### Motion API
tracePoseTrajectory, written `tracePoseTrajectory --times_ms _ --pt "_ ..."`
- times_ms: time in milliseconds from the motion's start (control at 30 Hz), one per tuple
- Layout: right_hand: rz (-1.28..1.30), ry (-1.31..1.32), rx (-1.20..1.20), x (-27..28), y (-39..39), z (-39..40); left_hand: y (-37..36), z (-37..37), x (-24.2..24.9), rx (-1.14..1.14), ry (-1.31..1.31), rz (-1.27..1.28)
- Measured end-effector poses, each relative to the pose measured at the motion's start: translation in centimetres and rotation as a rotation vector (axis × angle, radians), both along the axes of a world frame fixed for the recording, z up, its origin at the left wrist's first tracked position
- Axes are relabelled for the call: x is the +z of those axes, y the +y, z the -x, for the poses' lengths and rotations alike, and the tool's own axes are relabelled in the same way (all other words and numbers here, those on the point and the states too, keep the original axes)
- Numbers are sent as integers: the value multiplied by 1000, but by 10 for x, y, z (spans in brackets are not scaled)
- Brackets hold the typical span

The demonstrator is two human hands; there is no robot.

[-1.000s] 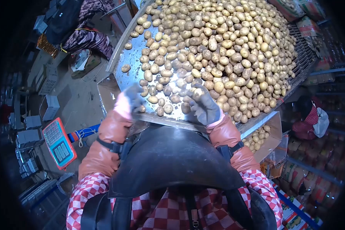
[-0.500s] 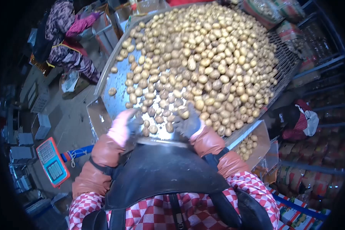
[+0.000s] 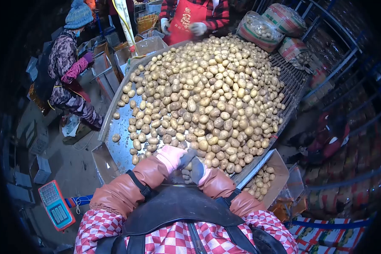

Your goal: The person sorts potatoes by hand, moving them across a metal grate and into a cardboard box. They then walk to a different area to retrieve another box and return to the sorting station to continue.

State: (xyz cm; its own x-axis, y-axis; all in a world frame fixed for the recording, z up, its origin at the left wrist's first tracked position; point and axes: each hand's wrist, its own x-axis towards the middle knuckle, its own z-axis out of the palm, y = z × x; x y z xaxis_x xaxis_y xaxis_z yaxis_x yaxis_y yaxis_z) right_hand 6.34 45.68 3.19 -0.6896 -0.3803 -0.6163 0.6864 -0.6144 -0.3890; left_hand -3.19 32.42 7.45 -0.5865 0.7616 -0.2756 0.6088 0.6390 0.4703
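Observation:
Both my hands wear gloves and meet at the near edge of a metal sorting table (image 3: pixel 122 148), close to my black apron. The fingers of my left hand (image 3: pixel 182 157) curl inward against my right hand (image 3: pixel 194 170), at the lower edge of a large heap of potatoes (image 3: pixel 216 97). My right hand's fingers are bent round a potato, partly hidden by the glove. What lies within my left hand's fingers cannot be made out. Loose potatoes lie just beyond both hands and to the left on the bare metal.
A scale (image 3: pixel 57 205) stands at lower left. A box of potatoes (image 3: pixel 261 182) is at the right edge. One person (image 3: pixel 65 67) stands at left, another in a red apron (image 3: pixel 186 21) across the table. Filled sacks (image 3: pixel 260 31) lie at the back right.
My hands have come together from a spread position, the left one moving rightward. The view has tilted up, showing the person across the table. Potatoes now cover more of the metal near my hands.

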Motion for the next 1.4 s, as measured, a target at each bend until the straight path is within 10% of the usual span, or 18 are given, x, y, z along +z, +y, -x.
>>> tracePoseTrajectory --times_ms 267,367,600,667,833,867,933,1067,1267,1333,1400 --pt "-99 -42 -53 26 0 7 -17 -22 -10 268 -18 -454" --pt "223 -143 -65 7 -11 10 -16 -30 0 192 -19 -284" --pt "-25 -184 165 -15 -27 7 -48 -17 -45 120 -60 -110" --pt "309 -60 164 -19 -37 10 -53 -18 -58 191 -77 -90" --pt "-54 -70 122 -27 -31 1 -63 -17 -23 434 -255 -150" --pt "-93 -66 124 -21 -27 3 -85 -13 -57 375 39 -272" --pt "-113 -65 113 -20 -11 5 -106 -4 -85 810 -512 -557" --pt "86 -58 -243 -23 24 9 -138 10 -68 1327 -752 -684" --pt "150 150 -859 -25 83 23 -204 15 -112 1250 -456 -929" --pt "59 284 -790 -30 84 10 -211 18 -119 910 108 -690" --pt "-379 244 -602 -18 63 -1 -199 22 -104 1036 -186 -762"
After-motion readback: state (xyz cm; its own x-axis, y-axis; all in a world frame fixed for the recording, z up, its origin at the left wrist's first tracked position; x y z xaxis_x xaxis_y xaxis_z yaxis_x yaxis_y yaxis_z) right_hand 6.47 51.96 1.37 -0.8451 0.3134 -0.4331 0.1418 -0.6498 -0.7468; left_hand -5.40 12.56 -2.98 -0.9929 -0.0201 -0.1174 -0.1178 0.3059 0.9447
